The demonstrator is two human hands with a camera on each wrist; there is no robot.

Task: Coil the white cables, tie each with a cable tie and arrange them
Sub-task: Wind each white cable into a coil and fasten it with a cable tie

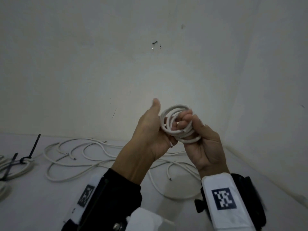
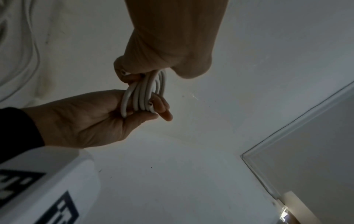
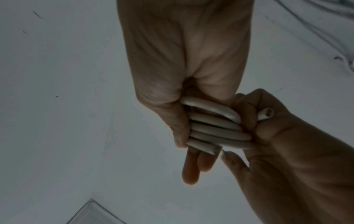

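Observation:
A white cable wound into a small coil (image 1: 176, 106) is held in the air in front of the wall, between both hands. My left hand (image 1: 155, 129) grips its left side with curled fingers, thumb sticking up. My right hand (image 1: 205, 140) grips the right side, fingers through the loops. The left wrist view shows the coil (image 2: 142, 94) edge-on between the left hand (image 2: 162, 53) and the right hand (image 2: 86, 118). From the right wrist, the stacked turns (image 3: 214, 127) sit between the right hand (image 3: 182, 68) and the left hand (image 3: 287, 144), with one cut end poking out.
Loose white cables (image 1: 83, 147) lie tangled on the white table (image 1: 50, 205) below the hands. At the far left lies a coiled cable (image 1: 16, 169) bound with a black cable tie (image 1: 34, 145). A white wall stands close behind.

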